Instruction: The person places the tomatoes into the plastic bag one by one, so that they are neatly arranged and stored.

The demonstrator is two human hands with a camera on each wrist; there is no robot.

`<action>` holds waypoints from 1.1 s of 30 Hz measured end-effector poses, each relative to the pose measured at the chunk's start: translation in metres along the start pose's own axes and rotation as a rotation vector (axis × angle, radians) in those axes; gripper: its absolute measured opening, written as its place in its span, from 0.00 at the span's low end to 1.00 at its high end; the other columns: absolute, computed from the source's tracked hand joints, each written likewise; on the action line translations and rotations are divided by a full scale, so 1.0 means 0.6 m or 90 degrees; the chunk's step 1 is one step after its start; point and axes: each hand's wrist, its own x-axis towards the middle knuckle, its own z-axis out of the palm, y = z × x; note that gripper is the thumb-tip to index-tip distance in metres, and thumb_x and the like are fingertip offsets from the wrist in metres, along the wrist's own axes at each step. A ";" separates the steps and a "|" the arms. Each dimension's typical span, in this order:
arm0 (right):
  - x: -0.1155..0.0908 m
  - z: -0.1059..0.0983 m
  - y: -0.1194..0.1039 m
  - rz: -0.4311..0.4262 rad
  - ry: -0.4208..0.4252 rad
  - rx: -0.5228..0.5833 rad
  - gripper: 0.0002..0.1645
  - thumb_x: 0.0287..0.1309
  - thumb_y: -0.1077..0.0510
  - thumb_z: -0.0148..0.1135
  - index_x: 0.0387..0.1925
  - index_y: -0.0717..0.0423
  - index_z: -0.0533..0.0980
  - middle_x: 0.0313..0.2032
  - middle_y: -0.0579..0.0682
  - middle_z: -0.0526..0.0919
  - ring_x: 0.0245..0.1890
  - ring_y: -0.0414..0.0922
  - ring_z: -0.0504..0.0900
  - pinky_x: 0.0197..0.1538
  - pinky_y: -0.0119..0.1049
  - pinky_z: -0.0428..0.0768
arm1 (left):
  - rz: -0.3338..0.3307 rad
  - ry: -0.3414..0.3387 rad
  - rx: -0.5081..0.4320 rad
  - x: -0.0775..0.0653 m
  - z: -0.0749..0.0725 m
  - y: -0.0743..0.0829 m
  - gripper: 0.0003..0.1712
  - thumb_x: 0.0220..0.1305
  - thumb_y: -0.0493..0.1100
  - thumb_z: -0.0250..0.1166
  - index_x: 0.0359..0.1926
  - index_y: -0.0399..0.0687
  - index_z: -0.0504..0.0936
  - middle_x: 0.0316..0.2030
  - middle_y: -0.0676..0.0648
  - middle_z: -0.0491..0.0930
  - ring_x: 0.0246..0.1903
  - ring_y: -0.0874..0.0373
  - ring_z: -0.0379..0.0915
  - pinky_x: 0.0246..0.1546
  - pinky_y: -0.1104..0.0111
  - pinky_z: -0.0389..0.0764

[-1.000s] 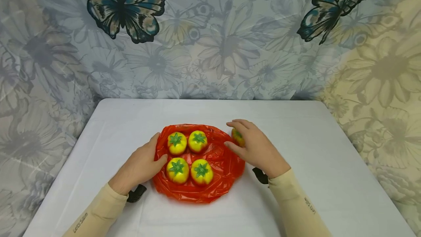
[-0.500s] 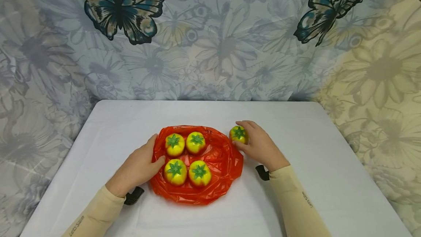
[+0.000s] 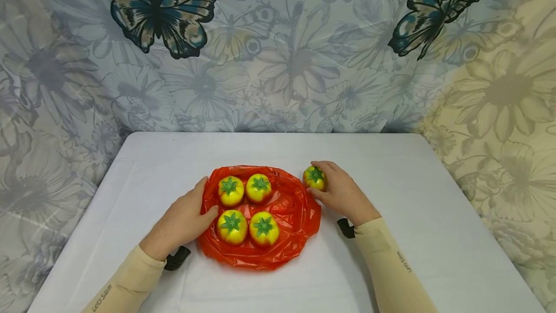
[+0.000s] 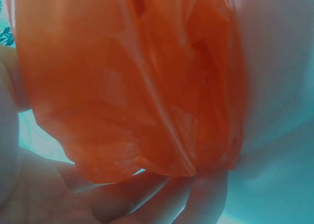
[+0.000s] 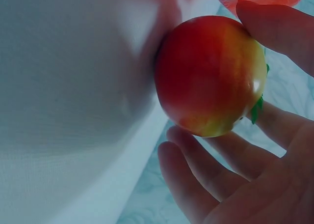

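A red plastic bag (image 3: 295, 226) lies spread open on the table, its rim rolled outward. Inside, toward its left half, sit several yellow-and-red tomatoes (image 3: 232, 227) with green star-shaped tops. My left hand (image 3: 182, 219) grips the bag's left rim, thumb over the edge and fingers along the outside; in the left wrist view the bag's crinkled side (image 4: 132, 96) hangs over those fingers. Beyond the bag's upper right edge, another tomato (image 3: 314, 178) stands on the table. My right hand (image 3: 343, 192) holds it, thumb at one side and fingers curved round the other, around the tomato (image 5: 208, 76).
A white cloth covers the table (image 3: 434, 255). Behind it hangs a grey floral backdrop (image 3: 299, 86) with large butterflies (image 3: 158, 13). Dark wrist-worn devices (image 3: 177, 258) sit under both wrists.
My right hand has shifted slightly right of the bag, and the tomato there shows more fully than a second ago. The left hand keeps its grip. The last half second shows almost no movement.
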 end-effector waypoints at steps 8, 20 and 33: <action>0.002 0.004 0.002 0.003 -0.003 -0.011 0.46 0.67 0.48 0.75 0.80 0.52 0.66 0.75 0.59 0.73 0.71 0.63 0.77 0.72 0.63 0.79 | -0.006 -0.003 -0.001 -0.002 -0.002 0.000 0.50 0.78 0.49 0.62 0.85 0.30 0.47 0.80 0.29 0.63 0.75 0.33 0.70 0.68 0.39 0.79; 0.004 -0.001 0.000 0.013 -0.006 -0.017 0.47 0.67 0.45 0.75 0.80 0.52 0.66 0.74 0.61 0.74 0.70 0.63 0.77 0.71 0.63 0.80 | -0.007 -0.006 -0.005 -0.002 -0.003 -0.001 0.50 0.78 0.50 0.62 0.85 0.30 0.47 0.80 0.29 0.63 0.75 0.33 0.70 0.67 0.40 0.80; -0.012 -0.030 -0.022 -0.008 0.012 -0.009 0.47 0.67 0.42 0.74 0.80 0.50 0.66 0.74 0.59 0.74 0.70 0.63 0.77 0.69 0.64 0.81 | -0.005 -0.001 -0.002 0.000 -0.002 -0.004 0.50 0.77 0.50 0.62 0.85 0.30 0.47 0.79 0.29 0.65 0.74 0.33 0.71 0.67 0.40 0.81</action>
